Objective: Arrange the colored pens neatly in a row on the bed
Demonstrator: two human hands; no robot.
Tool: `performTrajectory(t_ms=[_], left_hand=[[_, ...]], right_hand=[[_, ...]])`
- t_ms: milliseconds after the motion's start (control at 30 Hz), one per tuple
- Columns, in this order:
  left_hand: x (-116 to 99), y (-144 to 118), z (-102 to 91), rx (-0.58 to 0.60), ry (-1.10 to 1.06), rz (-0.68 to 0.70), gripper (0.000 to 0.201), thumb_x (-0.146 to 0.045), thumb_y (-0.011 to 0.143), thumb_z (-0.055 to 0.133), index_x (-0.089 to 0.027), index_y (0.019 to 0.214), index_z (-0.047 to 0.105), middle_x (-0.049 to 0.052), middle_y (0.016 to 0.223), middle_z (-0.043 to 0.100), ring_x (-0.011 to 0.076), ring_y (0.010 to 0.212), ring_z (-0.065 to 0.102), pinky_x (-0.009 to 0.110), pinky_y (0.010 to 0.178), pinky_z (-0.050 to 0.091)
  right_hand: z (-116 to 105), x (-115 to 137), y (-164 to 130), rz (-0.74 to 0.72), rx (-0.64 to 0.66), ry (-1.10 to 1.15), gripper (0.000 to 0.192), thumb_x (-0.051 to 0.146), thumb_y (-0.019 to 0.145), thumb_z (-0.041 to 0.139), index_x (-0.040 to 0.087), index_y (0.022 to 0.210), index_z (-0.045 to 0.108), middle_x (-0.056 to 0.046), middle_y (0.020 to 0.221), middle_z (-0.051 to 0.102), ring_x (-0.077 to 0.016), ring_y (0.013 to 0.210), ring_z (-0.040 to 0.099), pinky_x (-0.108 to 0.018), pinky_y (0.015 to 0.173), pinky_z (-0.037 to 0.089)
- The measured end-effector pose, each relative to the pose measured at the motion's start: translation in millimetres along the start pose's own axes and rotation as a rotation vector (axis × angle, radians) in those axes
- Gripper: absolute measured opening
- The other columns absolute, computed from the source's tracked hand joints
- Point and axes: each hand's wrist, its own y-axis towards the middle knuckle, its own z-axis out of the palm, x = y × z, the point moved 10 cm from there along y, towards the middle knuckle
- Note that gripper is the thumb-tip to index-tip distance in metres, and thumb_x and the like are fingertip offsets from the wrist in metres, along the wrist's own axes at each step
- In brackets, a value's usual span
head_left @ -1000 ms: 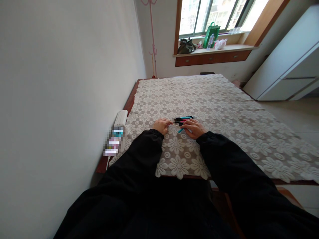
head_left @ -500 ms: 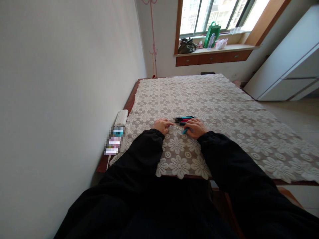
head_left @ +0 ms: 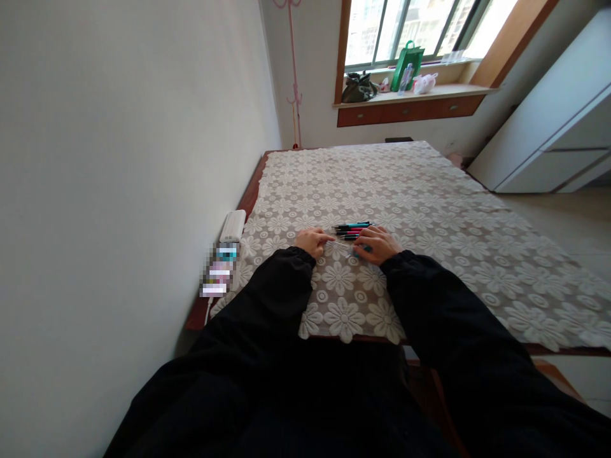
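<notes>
While no writing is legible, the left hand pinches a thin refill; the right hand grips a teal pen beside the pen pile on the surface.

A second ago the teal pen stuck out from under the right hand toward 7 o'clock, its tip plain on the lace cloth. Now the fingers have curled over it and only a sliver of teal shows at the fingertips. The thin clear refill now reaches from the left hand at 9 o'clock across to the right hand, the gap between them narrower.
</notes>
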Motion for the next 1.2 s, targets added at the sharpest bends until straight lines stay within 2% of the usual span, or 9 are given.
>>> performTrajectory(t_ms=[233,367,567,800,967,1200], left_hand=[[-9,1,6.3,0.012,0.017,0.132,0.044,-0.011,0.093,0.05,-0.029,0.122,0.077,0.004,0.111,0.073,0.0214,0.104,0.066,0.036,0.102,0.049],[-14,0,7.7,-0.002,-0.016,0.204,0.042,-0.011,0.095,0.048,-0.027,0.122,0.077,0.005,0.111,0.073,0.0201,0.101,0.066,0.034,0.097,0.051],[-9,-1,0.5,-0.047,-0.014,0.089,0.036,-0.012,0.095,0.049,-0.023,0.12,0.074,0.004,0.112,0.074,0.0221,0.109,0.065,0.038,0.104,0.048],[2,-1,-3.4,-0.059,0.026,-0.041,0.028,-0.012,0.094,0.052,-0.023,0.106,0.075,0.004,0.115,0.073,0.0252,0.117,0.061,0.043,0.106,0.047],[4,0,-2.0,-0.053,0.038,-0.046,0.027,-0.014,0.094,0.054,-0.024,0.103,0.077,0.005,0.113,0.073,0.0256,0.116,0.061,0.043,0.107,0.046],[0,-1,-2.7,-0.058,0.052,-0.002,0.02,-0.019,0.092,0.061,-0.024,0.098,0.079,0.006,0.111,0.073,0.0264,0.112,0.061,0.042,0.105,0.047]], right_hand=[[5,1,0,-0.023,0.007,0.029,0.025,0.049,0.094,0.066,0.026,0.09,0.075,-0.006,0.095,0.073,-0.0249,0.096,0.064,-0.04,0.085,0.045],[12,1,-1,-0.051,0.033,0.027,0.023,0.044,0.097,0.062,0.025,0.09,0.074,-0.005,0.094,0.073,-0.024,0.095,0.063,-0.039,0.086,0.046],[3,2,0,-0.029,-0.022,-0.005,0.021,0.032,0.097,0.057,0.023,0.084,0.07,-0.006,0.091,0.072,-0.0235,0.091,0.062,-0.039,0.082,0.046],[-12,-17,-3,0.047,-0.088,0.039,0.025,0.038,0.099,0.057,0.024,0.086,0.074,-0.005,0.09,0.071,-0.0229,0.088,0.062,-0.039,0.083,0.046],[-17,-32,-7,0.104,-0.094,0.08,0.025,0.038,0.098,0.059,0.025,0.084,0.075,-0.006,0.088,0.07,-0.0233,0.086,0.062,-0.04,0.082,0.047],[-15,-32,-8,0.069,-0.076,0.092,0.025,0.037,0.097,0.059,0.023,0.083,0.075,-0.006,0.09,0.07,-0.0234,0.086,0.062,-0.041,0.082,0.048]])
